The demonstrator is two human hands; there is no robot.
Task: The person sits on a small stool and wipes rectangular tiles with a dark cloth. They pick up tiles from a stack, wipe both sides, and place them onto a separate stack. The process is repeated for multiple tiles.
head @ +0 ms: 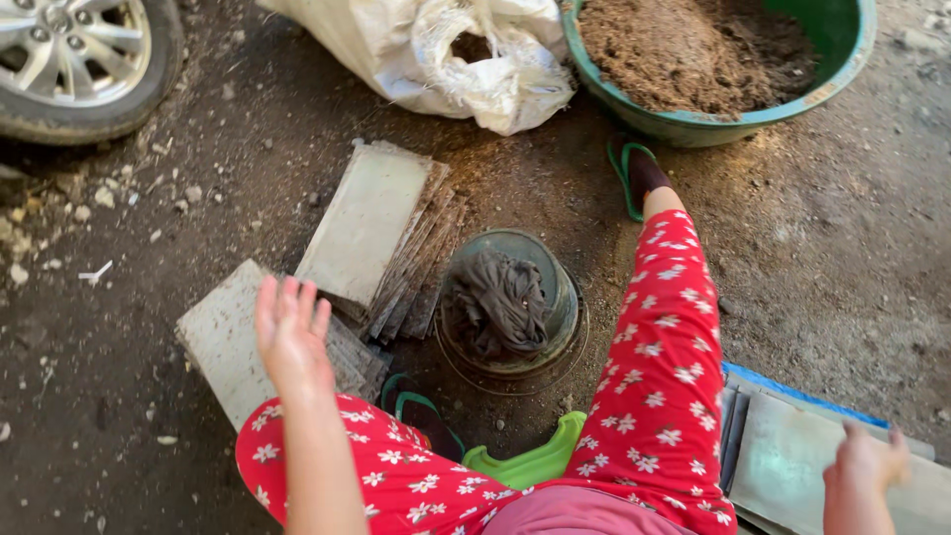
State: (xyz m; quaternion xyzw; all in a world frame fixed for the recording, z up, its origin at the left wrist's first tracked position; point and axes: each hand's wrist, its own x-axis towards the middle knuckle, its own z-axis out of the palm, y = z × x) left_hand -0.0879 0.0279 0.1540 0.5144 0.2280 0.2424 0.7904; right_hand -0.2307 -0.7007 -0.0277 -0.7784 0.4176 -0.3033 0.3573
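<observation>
My left hand (289, 335) is raised with its fingers spread and holds nothing. It hovers over a stack of flat grey sheets (226, 342) lying on the dirt at the left. A second stack of grey sheets (369, 220) lies just beyond it. My right hand (864, 468) is at the lower right, slightly blurred, with its fingers curled on the top grey sheet (783, 458) of another pile. Between my legs in red flowered trousers (659, 376) stands a round dish (555, 342) with a brown rag (503, 297) in it.
A green basin (842, 69) of brown soil sits at the top right, beside a white sack (446, 54). A car wheel (79, 59) is at the top left. I sit on a green stool (530, 461). Green sandals (634, 173) are on my feet, and stones litter the dirt.
</observation>
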